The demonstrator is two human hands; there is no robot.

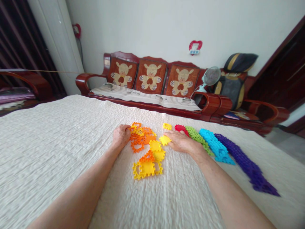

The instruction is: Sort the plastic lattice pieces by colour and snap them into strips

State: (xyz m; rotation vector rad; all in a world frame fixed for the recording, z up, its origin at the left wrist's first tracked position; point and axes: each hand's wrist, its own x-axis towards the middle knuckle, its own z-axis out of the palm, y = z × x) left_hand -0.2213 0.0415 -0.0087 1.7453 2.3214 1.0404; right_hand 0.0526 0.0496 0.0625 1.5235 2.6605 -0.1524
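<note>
Head view, item one: loose heap of flat orange and yellow plastic tiles with toothed edges (146,149), lying on the cream textured bedspread (59,143) straight ahead of the person, between the two forearms. Orange pieces are crowding the far half; larger yellow ones are spreading toward the person.

Item two: left hand (121,135), resting at the heap's far left edge. Its fingers are curling down over the orange tiles and touching them; whether they are pinching one, I cannot tell from where I am standing.

Item three: right hand (182,141), lying palm down on the bedspread just right of the heap. Its fingers are stretching out loose, gripping nothing, the tips touching a small yellow square tile (165,140) at the heap's right edge.

Item four: single yellow tile (167,126), sitting apart, beyond the right hand's fingertips.

Item five: four single-colour strips of tiles fanning out to the right, side by side: short red strip (180,128), green strip (197,137), sky-blue strip (215,146), long purple strip (246,165). The right wrist is lying right beside the green strip's near end.

Item six: dark red wooden sofa (214,103) standing beyond the bed, carrying three bear-print back cushions (150,76); a small round fan (211,76) and a black-and-yellow bag (234,76) are sitting at its right end.
</note>
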